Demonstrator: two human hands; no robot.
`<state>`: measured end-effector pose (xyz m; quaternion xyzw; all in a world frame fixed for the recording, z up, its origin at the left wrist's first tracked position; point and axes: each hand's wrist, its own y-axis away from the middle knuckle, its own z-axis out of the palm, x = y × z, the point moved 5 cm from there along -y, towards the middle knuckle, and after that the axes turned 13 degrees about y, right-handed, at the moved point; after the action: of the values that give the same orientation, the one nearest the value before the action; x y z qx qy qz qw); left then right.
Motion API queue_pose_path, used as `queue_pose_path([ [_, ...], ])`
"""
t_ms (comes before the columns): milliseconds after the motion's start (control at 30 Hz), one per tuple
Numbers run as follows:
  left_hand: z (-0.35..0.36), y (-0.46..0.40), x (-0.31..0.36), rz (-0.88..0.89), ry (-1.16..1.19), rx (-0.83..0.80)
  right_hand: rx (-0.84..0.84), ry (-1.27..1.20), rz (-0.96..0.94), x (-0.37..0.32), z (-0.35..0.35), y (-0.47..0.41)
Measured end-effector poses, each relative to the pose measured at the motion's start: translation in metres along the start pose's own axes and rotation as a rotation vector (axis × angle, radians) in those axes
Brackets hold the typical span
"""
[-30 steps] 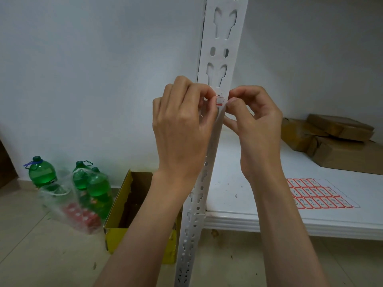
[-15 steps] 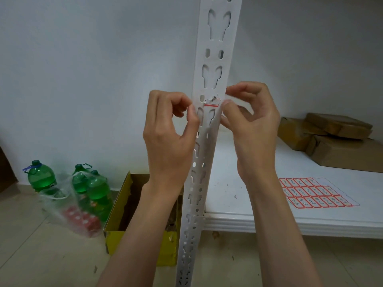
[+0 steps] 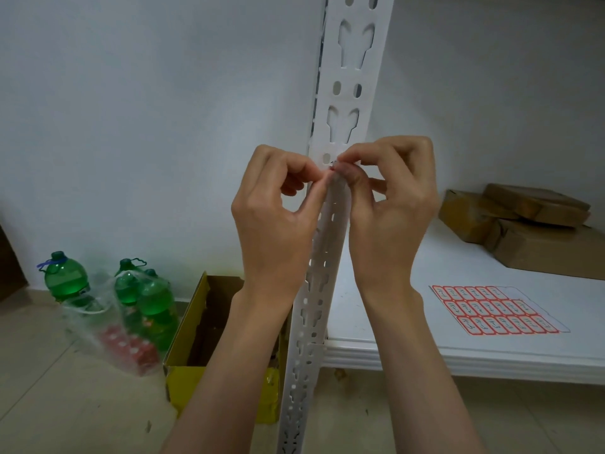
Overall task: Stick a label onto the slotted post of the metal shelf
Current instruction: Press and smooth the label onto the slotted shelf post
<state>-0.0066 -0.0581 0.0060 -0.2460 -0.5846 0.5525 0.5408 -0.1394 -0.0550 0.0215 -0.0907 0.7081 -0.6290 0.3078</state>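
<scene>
Pinching a small red-edged label (image 3: 331, 169) between the fingertips of both hands, I am holding it right against the front face of the white slotted post (image 3: 350, 93), just below a small oval hole. My left hand (image 3: 275, 217) is curling thumb and forefinger onto the label's left edge, and my right hand (image 3: 393, 198) is curling thumb and forefinger onto its right side; most of the label is hiding under my fingertips, so I cannot tell how much of it is already sticking. I am judging that the risk lies in the slots: if I am pressing over a cut-out, the label may be bridging a hole, creasing or gripping poorly. It may also be going on crooked, or clinging to my fingers as I let go. The sheet of labels (image 3: 497, 309) is lying on the shelf board (image 3: 409, 273) to my right.
</scene>
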Motion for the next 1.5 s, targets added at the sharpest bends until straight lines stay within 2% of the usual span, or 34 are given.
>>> queue_pose_path([
  [100, -0.001, -0.001, 0.001, 0.0, 0.006, -0.003, 0.004, 0.023, 0.033, -0.004, 0.004, 0.0],
  [233, -0.006, -0.003, 0.0, -0.022, 0.021, 0.009, 0.056, -0.144, 0.293, 0.021, -0.004, -0.003],
  [333, -0.008, -0.004, -0.002, -0.034, 0.026, 0.022, 0.021, -0.198, 0.373, 0.025, -0.007, -0.005],
  [567, -0.006, -0.003, 0.002, -0.031, 0.045, 0.006, -0.066, -0.323, 0.34, 0.009, -0.005, 0.0],
  [700, -0.003, -0.002, 0.002, -0.037, 0.049, -0.014, -0.117, -0.233, 0.312, 0.006, -0.001, 0.001],
  [867, -0.002, -0.002, 0.001, -0.033, 0.045, -0.02, -0.037, -0.2, 0.346, 0.005, -0.003, 0.001],
  [1000, -0.001, -0.001, 0.001, -0.038, 0.048, -0.02, 0.028, -0.118, 0.268, -0.003, -0.005, 0.006],
  [1067, -0.002, -0.001, 0.001, -0.036, 0.047, -0.019, 0.038, -0.065, 0.222, -0.008, -0.003, 0.009],
  [1267, -0.002, 0.0, 0.004, -0.036, 0.043, -0.019, -0.009, -0.083, 0.247, -0.009, -0.001, 0.006],
  [1333, -0.002, 0.0, 0.003, -0.04, 0.04, -0.018, -0.023, -0.109, 0.289, -0.003, -0.001, 0.006],
  [1500, -0.001, 0.0, 0.002, -0.031, 0.01, -0.029, -0.01, -0.249, 0.558, 0.029, -0.003, 0.014],
])
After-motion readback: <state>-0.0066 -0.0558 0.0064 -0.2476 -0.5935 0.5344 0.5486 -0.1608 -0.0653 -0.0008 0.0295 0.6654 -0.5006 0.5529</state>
